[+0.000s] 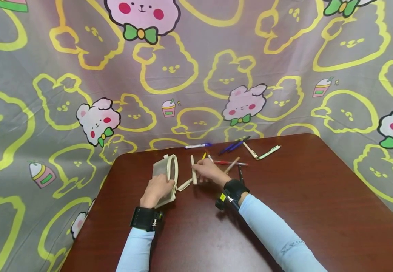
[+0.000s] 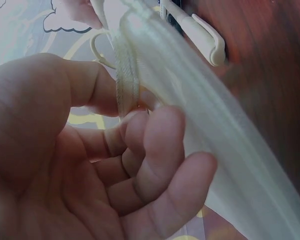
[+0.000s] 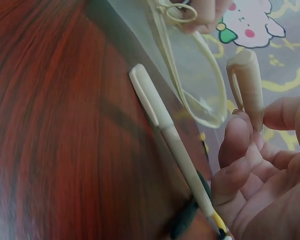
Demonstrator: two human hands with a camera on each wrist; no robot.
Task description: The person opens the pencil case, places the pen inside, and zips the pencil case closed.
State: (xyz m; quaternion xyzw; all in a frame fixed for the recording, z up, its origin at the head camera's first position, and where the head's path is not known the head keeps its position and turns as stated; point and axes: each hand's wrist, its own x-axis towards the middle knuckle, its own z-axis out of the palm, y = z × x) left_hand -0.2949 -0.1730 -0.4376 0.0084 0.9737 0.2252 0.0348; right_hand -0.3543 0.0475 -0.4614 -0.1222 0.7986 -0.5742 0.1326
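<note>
My left hand (image 1: 157, 190) grips a cream mesh pencil pouch (image 1: 160, 168) by its zippered edge, thumb and fingers pinching the rim in the left wrist view. The pouch stands on its side with its mouth gaping toward the right. Just right of it, my right hand (image 1: 211, 172) pinches a cream capped pen (image 1: 193, 163) between thumb and fingers, its clip end (image 3: 245, 75) pointing up near the pouch's opening in the right wrist view. A second cream pen (image 3: 177, 145) lies on the table beneath that hand, partly hidden by it in the head view.
Behind and right of my right hand lie a blue-capped marker (image 1: 198, 145), dark blue pens (image 1: 233, 146), a pale pink pen (image 1: 250, 150), a mint pen (image 1: 269, 152), a red pen (image 1: 242, 164), a tan pen (image 1: 232, 165) and a black pen (image 1: 241, 174). A patterned curtain (image 1: 196, 94) hangs behind the brown table (image 1: 301, 196).
</note>
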